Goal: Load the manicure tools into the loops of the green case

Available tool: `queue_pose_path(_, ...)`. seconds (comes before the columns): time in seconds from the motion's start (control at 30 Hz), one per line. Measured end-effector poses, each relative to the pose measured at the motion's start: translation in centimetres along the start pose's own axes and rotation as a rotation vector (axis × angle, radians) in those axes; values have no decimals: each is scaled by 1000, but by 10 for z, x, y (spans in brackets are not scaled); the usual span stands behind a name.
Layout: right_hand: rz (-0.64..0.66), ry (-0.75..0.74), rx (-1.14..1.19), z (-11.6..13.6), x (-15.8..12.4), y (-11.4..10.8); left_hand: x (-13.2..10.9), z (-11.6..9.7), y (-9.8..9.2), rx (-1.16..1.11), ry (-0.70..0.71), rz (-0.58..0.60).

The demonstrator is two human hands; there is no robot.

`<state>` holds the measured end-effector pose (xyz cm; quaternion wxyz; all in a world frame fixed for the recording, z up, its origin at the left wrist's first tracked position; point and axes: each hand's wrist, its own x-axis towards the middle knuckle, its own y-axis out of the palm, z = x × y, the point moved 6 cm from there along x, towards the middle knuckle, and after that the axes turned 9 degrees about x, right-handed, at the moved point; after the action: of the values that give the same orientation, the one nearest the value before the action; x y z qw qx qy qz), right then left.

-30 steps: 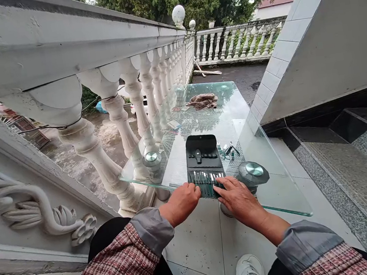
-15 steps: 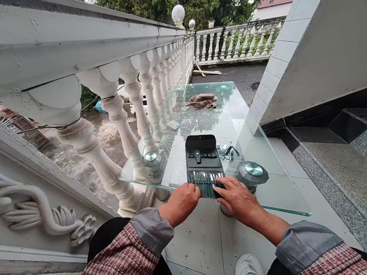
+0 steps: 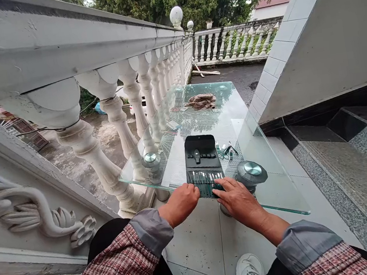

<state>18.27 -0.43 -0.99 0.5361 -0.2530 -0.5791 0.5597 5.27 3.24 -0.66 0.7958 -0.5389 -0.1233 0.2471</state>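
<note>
An open black tool case [image 3: 201, 152] lies on a glass table [image 3: 279, 187], with a row of several green-handled tools [image 3: 205, 180] in its near half. My left hand [image 3: 180, 203] is curled closed against the case's near left corner. My right hand [image 3: 237, 199] rests at the near right edge, its fingers bent over the tool row and touching it. What the fingertips grip is hidden. A few small metal tools [image 3: 226, 150] lie loose just right of the case.
A white stone balustrade [image 3: 115, 115] runs along the table's left side. A brown cloth [image 3: 201, 101] lies at the table's far end. Round metal caps [image 3: 251, 169] mark the table's leg mounts. A tiled wall and dark stone steps [image 3: 358, 144] rise on the right.
Both hands stay at the near edge of the case. The view has shifted very slightly; nothing else has visibly moved.
</note>
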Motion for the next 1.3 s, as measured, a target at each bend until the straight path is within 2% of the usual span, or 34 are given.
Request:
queue_pose_path(0.13, -34, -10, 31, -2, 1, -6, 0, 0, 1, 12, 3, -4)
queue_pose_path(0.27, -96, 89, 52, -12, 1, -13, 1, -1, 1, 15, 22, -7)
queue_pose_path(0.43, -51, 171, 29, -20, -1, -8, 2, -2, 3, 7, 24, -8)
queue_pose_path(0.53, -47, 133, 39, -16, 0, -5, 2, -2, 5, 4, 17, -8)
queue_pose_path(0.7, -59, -38, 76, 2, 0, 0, 2, -2, 8, 5, 9, -9)
queue_pose_path(0.8, -46, -60, 86, 5, 0, 3, 2, -1, 9, 4, 5, -8)
queue_pose_path(0.9, -99, -6, 112, -6, 2, -5, 2, -1, 8, 3, 2, -5)
queue_pose_path(1.0, -142, 118, 76, -26, 2, -16, 2, -1, 7, 4, 6, 1)
queue_pose_path(1.13, -1, 265, -30, -48, -4, -13, 2, -2, 6, 8, 17, 7)
queue_pose_path(1.2, 72, 288, -52, -51, -9, -9, 2, -3, 7, 9, 18, 9)
queue_pose_path(1.3, 114, 290, -65, -49, -12, -5, 2, -3, 8, 11, 19, 9)
